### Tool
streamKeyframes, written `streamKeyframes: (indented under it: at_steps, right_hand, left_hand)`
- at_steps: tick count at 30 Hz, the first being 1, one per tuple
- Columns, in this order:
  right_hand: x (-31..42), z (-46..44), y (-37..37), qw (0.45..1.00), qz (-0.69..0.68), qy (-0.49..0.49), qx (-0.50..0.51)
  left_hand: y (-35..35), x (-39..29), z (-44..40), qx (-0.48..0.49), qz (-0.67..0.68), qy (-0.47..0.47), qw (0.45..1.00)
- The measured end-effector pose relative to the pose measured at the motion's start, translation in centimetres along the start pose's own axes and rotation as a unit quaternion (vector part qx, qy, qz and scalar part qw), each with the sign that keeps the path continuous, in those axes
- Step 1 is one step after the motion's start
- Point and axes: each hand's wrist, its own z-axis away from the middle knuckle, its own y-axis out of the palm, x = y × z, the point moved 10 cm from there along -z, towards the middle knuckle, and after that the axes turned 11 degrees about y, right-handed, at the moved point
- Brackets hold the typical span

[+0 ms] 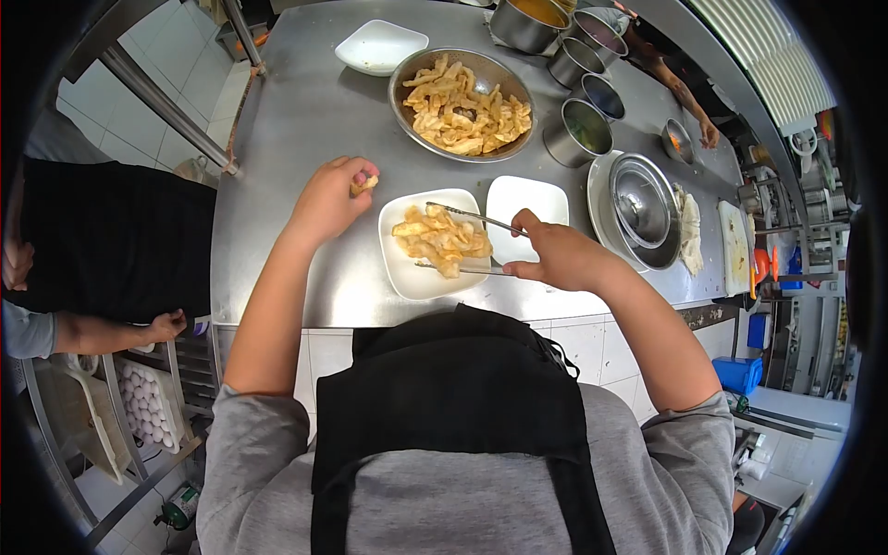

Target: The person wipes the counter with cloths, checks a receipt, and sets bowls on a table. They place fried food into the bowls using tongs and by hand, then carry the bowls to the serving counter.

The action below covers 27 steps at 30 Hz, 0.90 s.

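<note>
Metal tongs (492,222) held in right fingers (525,221), long axis crosswise, tips pointing left, fried strip (364,186) pinched in left fingers (355,166)

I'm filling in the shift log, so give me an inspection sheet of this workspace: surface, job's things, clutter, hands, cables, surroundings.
Surface: metal table, reflective, dishes spread across it.
Job's things: golden pieces on a white plate; more in a metal bowl; second plate alongside.
Clutter: metal pots, stacked bowls and a cloth toward the right.
Grip, left hand: holds a small piece.
Grip, right hand: holds metal tongs, arms either side of the plated pieces.
Cables: nothing seen on the table.
Surroundings: co-worker's hand near a small bowl; person in a black apron at left; eggs below.
</note>
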Motion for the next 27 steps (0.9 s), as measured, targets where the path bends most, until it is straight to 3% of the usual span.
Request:
streamKeyframes:
  at_steps: [2,8,10,14,21,23,27]
  right_hand:
    - [-0.1,0.4,-0.2,1.0,-0.011,-0.001,0.001]
    - [1.0,1.4,-1.6,0.999,0.032,-0.01,-0.008]
    - [1.6,1.8,-3.1,0.99,0.139,0.029,-0.01]
    - [3.0,3.0,-5.4,0.975,0.219,0.038,-0.018]
    - [4.7,3.1,-6.3,0.969,0.241,0.048,-0.006]
    - [5.9,3.0,-6.6,0.97,0.238,0.008,-0.055]
    - [7.2,4.3,-8.7,0.967,0.24,-0.014,-0.085]
  left_hand:
    - [-1.8,-2.6,1.2,-0.093,0.118,0.02,0.989]
    - [2.9,-7.3,4.7,-0.096,0.191,0.051,0.975]
    - [4.0,-7.5,5.3,-0.109,0.183,0.059,0.975]
    - [4.1,-8.0,5.2,-0.144,0.171,0.077,0.972]
    - [4.3,-6.7,4.4,-0.158,0.23,0.093,0.956]
    - [3.8,-4.8,4.4,-0.227,0.371,0.075,0.897]
    - [3.0,-4.8,4.2,-0.245,0.377,0.115,0.886]
